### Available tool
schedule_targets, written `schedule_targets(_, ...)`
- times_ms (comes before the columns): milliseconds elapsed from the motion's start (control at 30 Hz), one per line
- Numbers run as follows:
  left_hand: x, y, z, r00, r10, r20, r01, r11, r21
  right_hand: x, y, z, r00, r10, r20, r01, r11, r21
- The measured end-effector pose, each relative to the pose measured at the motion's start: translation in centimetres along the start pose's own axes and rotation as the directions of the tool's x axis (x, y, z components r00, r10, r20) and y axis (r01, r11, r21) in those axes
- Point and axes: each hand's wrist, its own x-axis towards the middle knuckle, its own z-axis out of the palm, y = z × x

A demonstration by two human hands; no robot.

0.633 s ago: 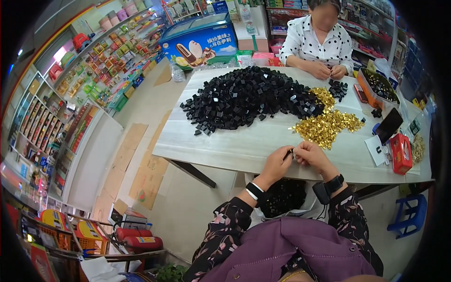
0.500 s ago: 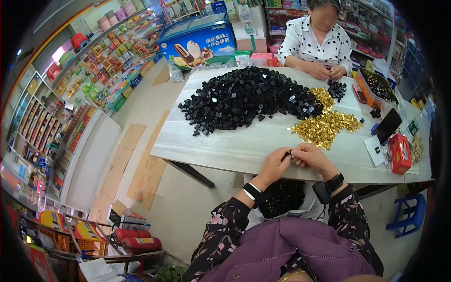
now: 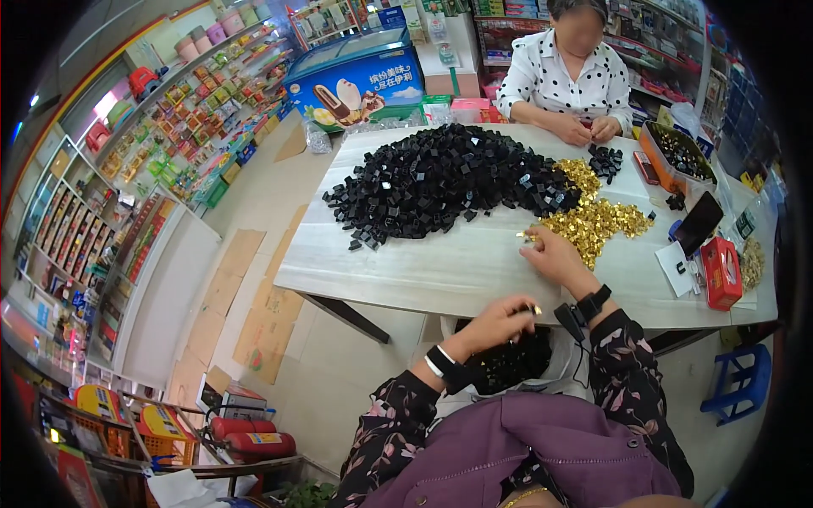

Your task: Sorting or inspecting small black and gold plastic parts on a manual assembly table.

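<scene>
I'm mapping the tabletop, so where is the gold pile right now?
In the head view, the gold pile lies right of centre on the table, touching the black pile, the right hand at its left edge.

We see bright, fairly even indoor light, with small white glares near the upper left rim. The pale table (image 3: 406, 275) reflects it softly, the gold pieces (image 3: 594, 224) glint and a few black pieces (image 3: 440, 178) carry white highlights. Under the tabletop we find dimmer shade. Fisheye distortion bows straight lines toward the edges, black vignetting swallows the corners, and the packets (image 3: 182, 102) farther back look soft to us
</scene>
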Motion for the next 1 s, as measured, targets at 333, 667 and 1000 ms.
schedule_targets(333, 0.5, -7.9, -0.6, 0.923, 0.306, 0.233, -0.363, 0.49, 0.793, 1.3, 0.9, 1.3, 0.99, -0.099, -0.103, 0.073, 0.971, -0.227)
schedule_targets(667, 3.4, 2.3, -12.3, 0.646, 0.73, -0.222, 0.089, 0.216, 0.972, -0.5, 0.4, 1.0, 0.995, -0.1, -0.031, 0.096, 0.988, -0.118)
schedule_targets(1000, 4.9, 1.5, -14.0, 0.803, 0.528, -0.278, 0.236, 0.147, 0.961, -2.6, 1.2, 0.7, 0.985, -0.158, -0.065, 0.154, 0.987, -0.053)
